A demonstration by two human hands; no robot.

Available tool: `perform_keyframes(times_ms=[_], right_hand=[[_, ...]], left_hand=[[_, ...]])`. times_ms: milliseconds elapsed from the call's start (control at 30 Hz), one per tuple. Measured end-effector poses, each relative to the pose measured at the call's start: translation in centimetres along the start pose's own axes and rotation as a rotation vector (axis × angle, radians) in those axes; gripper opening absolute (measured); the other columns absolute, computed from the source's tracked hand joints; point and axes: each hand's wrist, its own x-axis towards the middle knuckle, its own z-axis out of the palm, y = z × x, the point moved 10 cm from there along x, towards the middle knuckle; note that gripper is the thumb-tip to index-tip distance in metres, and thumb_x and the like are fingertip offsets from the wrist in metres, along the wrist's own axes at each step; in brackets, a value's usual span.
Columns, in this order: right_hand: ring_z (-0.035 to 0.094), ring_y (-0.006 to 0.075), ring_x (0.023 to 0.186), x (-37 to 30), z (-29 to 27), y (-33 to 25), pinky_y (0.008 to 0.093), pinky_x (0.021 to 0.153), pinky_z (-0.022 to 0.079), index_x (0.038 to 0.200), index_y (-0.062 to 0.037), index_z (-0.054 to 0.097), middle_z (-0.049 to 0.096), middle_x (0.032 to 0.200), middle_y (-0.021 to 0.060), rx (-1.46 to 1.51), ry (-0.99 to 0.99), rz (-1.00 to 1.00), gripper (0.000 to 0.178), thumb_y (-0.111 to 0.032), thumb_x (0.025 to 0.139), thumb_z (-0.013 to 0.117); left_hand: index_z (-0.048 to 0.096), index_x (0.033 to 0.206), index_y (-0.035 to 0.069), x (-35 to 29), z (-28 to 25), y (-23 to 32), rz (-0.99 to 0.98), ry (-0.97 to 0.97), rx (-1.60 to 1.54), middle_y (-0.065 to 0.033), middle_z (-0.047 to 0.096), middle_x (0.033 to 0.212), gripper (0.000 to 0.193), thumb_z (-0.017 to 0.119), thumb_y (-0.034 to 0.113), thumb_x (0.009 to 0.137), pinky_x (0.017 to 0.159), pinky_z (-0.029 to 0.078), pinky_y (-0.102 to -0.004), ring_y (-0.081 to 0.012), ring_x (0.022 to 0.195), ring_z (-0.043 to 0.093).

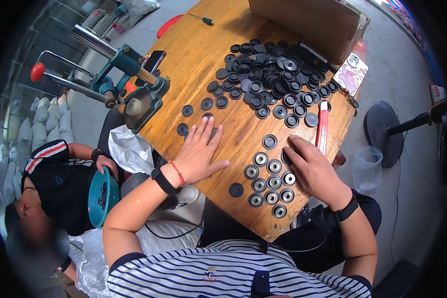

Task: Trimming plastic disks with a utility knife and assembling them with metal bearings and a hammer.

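My left hand [196, 151] lies on the wooden table, fingers spread, partly covering a few plain black plastic discs. Just beyond its fingertips are several loose black discs [207, 104]. My right hand [310, 164] rests at the table's right side, fingers stretched out, their tips over a black disc [285, 156] that is partly hidden. Beside it, black discs with shiny metal ring centres [273, 182] sit in a close group. One plain disc [236, 189] lies left of that group, and another disc [269, 141] lies above it.
A big heap of black discs [278, 74] covers the far table, before a cardboard box [308, 22]. A red utility knife [322, 130] lies at the right edge. A green lever press [134, 84] and phone [153, 63] stand left. A person there holds a teal basin [96, 198].
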Motion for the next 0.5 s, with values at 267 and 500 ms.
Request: perform_keyframes(times_ms=[267,500], right_hand=[[0.05,0.0355,0.119,-0.4,-0.1,0.0,0.0404,0.101,0.042,0.117,0.0042,0.056,0.051,0.127,0.0218,-0.082,0.04,-0.026,0.041,-0.003,0.077,0.058],[0.05,0.0337,0.119,-0.2,0.1,-0.5,0.04,0.102,0.041,0.118,0.004,0.055,0.054,0.124,0.0189,-0.105,0.062,-0.05,0.039,-0.006,0.081,0.054]], left_hand=[[0.033,0.145,-0.002,2.7,-3.5,-3.7,-0.073,0.013,-0.176,-0.03,0.021,0.152,0.073,0.05,0.049,0.095,0.116,0.017,-0.0471,-0.0407,0.144,0.017],[0.03,0.142,-0.009,8.6,-4.4,-2.2,-0.117,0.071,-0.157,-0.0329,0.025,0.149,0.075,0.05,0.046,0.095,0.116,0.023,-0.0412,-0.0415,0.14,0.025]])
